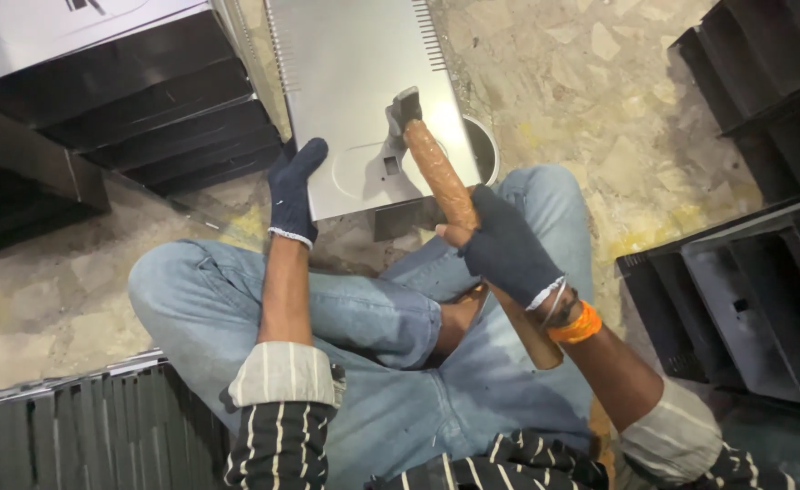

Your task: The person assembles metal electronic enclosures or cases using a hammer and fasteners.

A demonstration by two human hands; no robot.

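- Rolled-up striped sleeves are seen nearest the camera, above crossed legs in blue jeans resting on the stone floor
- A stack of dark ribbed panels is found at the lower left, just beside the left knee
- The right hand, in a dark fingerless glove, is closed firmly around the wooden handle of a hammer; an orange band and a thin bangle are worn at that wrist
- The hammer is held slanted, its handle running up and left from the fist, with its dark metal head lying over the sheet, near the sheet's lower right part
- The left hand, in a dark knitted glove, is laid against the lower left edge of the grey metal sheet; the fingers are held together and extended, not wrapped around anything
- The sheet is propped in front of the knees, with a small square hole and a pressed oval outline near its lower edge and rows of slots along its sides
- A round metal rim is partly visible behind the sheet's right edge
- Stacked dark trays are seen at the far left, and more dark trays at the right
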